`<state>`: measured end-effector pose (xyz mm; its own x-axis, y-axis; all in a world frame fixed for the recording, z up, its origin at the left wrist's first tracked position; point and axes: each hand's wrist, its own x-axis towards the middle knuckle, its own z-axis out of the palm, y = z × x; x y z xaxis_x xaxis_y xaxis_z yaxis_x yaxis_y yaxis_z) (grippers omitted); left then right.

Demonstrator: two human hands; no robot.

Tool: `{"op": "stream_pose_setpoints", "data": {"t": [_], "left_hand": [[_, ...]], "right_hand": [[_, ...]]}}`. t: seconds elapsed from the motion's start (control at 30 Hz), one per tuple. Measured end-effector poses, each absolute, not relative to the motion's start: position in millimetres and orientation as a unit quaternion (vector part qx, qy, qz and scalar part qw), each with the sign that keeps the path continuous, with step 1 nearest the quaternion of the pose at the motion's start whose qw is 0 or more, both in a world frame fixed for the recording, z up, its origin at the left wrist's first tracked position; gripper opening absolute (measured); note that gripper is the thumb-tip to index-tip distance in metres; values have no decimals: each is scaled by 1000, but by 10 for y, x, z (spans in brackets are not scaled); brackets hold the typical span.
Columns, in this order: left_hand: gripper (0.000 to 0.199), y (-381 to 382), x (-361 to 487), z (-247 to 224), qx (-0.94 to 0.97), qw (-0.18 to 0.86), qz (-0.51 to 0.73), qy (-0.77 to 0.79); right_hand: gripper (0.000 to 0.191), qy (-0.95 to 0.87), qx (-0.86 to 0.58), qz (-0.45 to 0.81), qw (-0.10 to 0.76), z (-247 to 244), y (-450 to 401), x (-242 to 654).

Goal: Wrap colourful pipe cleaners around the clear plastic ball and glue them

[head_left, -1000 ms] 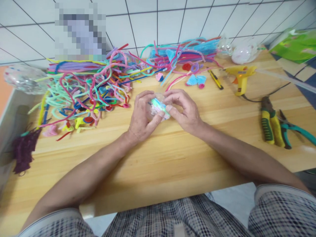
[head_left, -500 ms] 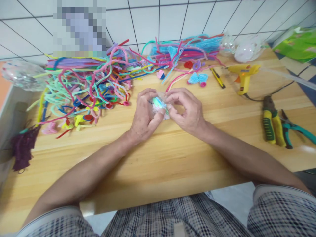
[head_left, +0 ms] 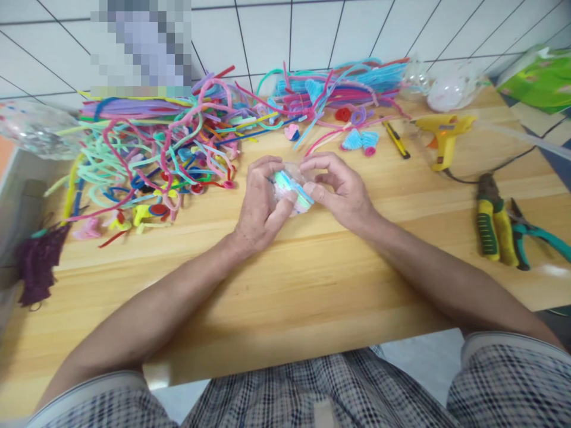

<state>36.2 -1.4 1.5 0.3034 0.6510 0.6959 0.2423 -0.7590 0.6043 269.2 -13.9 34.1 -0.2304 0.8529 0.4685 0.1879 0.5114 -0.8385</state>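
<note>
A small clear plastic bag [head_left: 297, 172] is between my hands above the middle of the table, with shiny blue, green and whitish strips [head_left: 289, 183] in it. My left hand [head_left: 263, 202] grips the bag from the left, thumb across its near side and fingers curled behind. On the right, my right hand [head_left: 341, 190] has its thumb against the strips at the bag's right edge. Its index finger curls over the bag's top right, and the other fingers are bent. What its fingertips pinch is partly hidden.
A tangle of pipe cleaners [head_left: 147, 148] covers the back left. Behind my right hand lie a blue pipe-cleaner bow [head_left: 360, 140] and a yellow cutter [head_left: 396, 139]. A yellow glue gun [head_left: 446, 134] with its cord, yellow-green pliers [head_left: 493, 220] and teal-handled pliers [head_left: 535, 232] lie right.
My right thumb and fingers have parted slightly at the bag's right side. More of the blue and green strips shows between my hands. My left hand keeps its grip.
</note>
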Motion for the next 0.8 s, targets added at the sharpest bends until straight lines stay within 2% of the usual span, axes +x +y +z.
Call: {"op": "stream_pose_setpoints", "data": {"t": [0.2, 0.3, 0.47, 0.63, 0.8], "left_hand": [[52, -6, 350, 8, 784, 195, 514, 287], [51, 37, 335, -36, 756, 231, 531, 305], [46, 116, 298, -87, 669, 299, 573, 368], [52, 81, 302, -63, 659, 319, 568, 377], [67, 24, 312, -121, 693, 350, 529, 342]], "right_hand": [[44, -695, -379, 335, 510, 241, -136, 2647], [47, -677, -384, 335, 531, 183, -151, 2663], [37, -732, -384, 216, 520, 152, -245, 2652], [33, -770, -367, 147, 500, 149, -271, 2570], [29, -768, -361, 122, 515, 233, -271, 2600]]}}
